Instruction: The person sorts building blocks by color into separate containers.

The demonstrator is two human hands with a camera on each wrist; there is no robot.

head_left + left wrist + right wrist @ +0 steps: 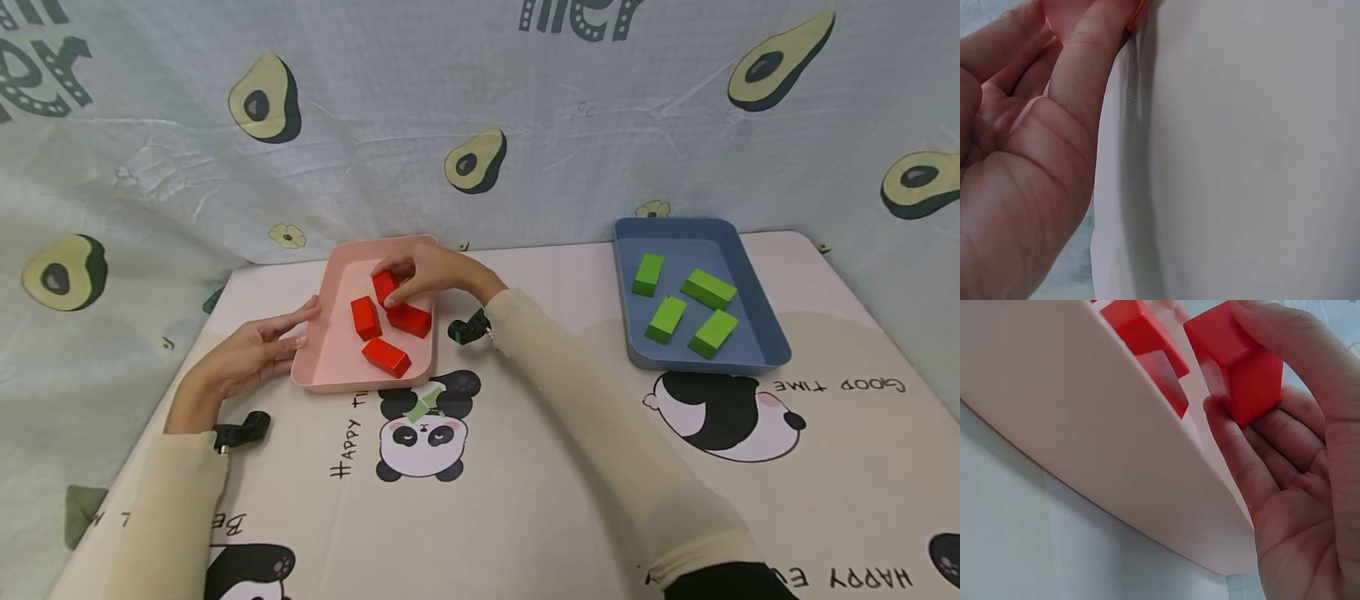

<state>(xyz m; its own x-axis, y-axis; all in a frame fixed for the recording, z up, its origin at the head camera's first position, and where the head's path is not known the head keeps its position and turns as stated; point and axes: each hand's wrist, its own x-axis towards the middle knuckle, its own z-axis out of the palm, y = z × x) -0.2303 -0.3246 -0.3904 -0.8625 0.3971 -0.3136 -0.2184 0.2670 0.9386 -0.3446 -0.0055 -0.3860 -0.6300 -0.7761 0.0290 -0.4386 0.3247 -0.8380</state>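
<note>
My right hand (431, 271) pinches a red block (1235, 362) between thumb and fingers, tilted above the pink tray (326, 362). Close under it in the head view lies another red block (409, 320). Two more red blocks rest in the tray, one (365, 318) on the left and one (386, 357) nearer the front. My left hand (251, 354) touches the tray's left rim with extended fingers and thumb; in the left wrist view the fingertips are partly cut off at the top.
To the right, a blue tray (690, 364) holds several green blocks (708, 288). Both trays stand toward the back of a table (525, 467) with a panda-print cover. Behind it hangs an avocado-print cloth (375, 108). Black wrist cameras (468, 328) sit on both arms.
</note>
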